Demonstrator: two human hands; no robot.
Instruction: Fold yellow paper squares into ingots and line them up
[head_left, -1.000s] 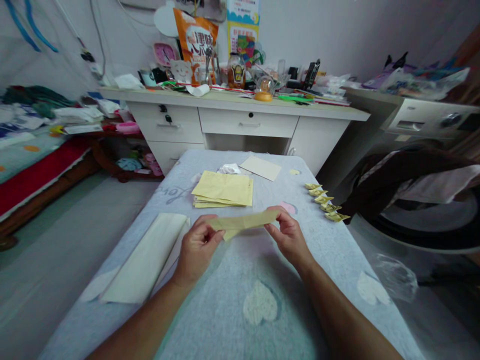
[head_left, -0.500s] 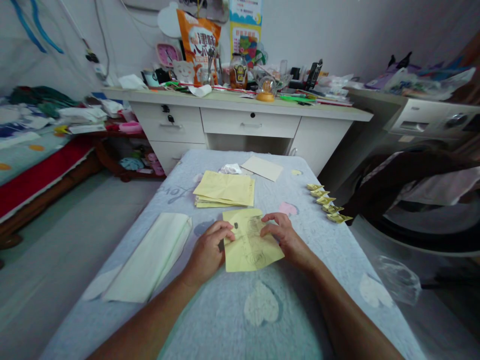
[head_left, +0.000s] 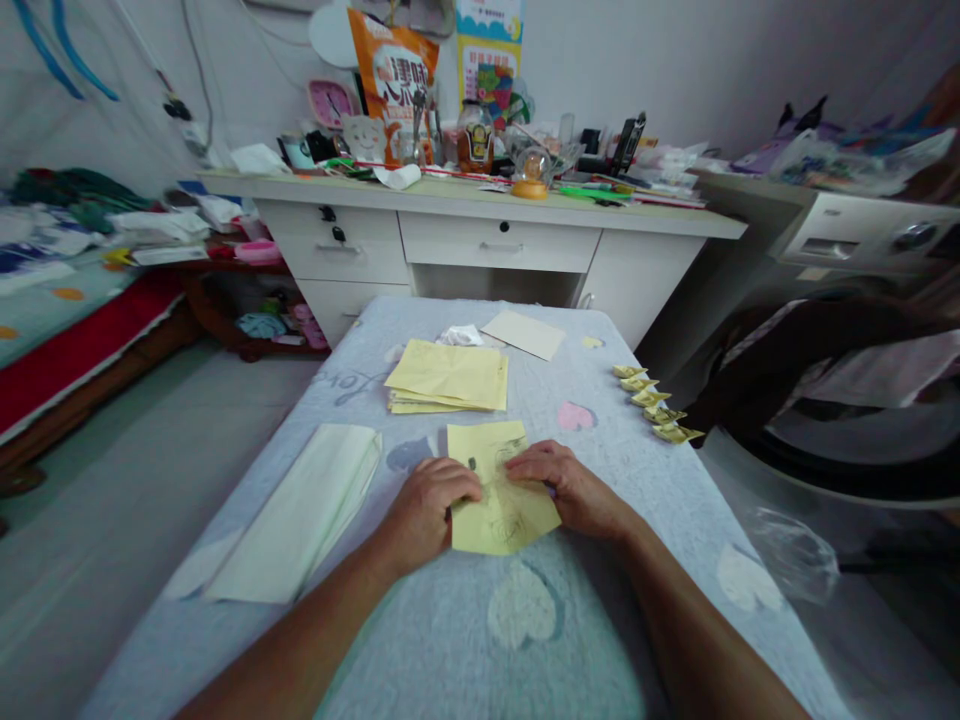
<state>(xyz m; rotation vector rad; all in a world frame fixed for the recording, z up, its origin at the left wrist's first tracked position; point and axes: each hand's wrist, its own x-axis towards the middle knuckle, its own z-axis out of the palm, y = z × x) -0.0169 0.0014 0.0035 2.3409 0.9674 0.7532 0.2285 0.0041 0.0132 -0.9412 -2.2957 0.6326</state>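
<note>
A yellow sheet of paper [head_left: 487, 525] with dark print and crease lines is between my two hands, just above or on the cloth-covered table. My left hand [head_left: 429, 508] grips its left edge, fingers on top and thumb hidden beneath. From the right side, my right hand [head_left: 566, 485] holds the other edge, its fingers reaching over the print. Beyond my hands lies a stack of yellow paper sheets [head_left: 446, 375]. Several small folded yellow paper shapes [head_left: 646, 398] stand in a row at the table's right edge.
A folded pale cloth or paper [head_left: 300, 520] lies at the left of the table [head_left: 450, 640]. Crumpled white tissue [head_left: 461, 336] and a cream card [head_left: 523, 333] sit at the far end. A cluttered white desk [head_left: 495, 230] stands behind; a washing machine [head_left: 840, 240] is at right.
My fingers have moved inward over the yellow sheet and lie flatter on it. The sheet's sides now bend up a little along the middle crease.
</note>
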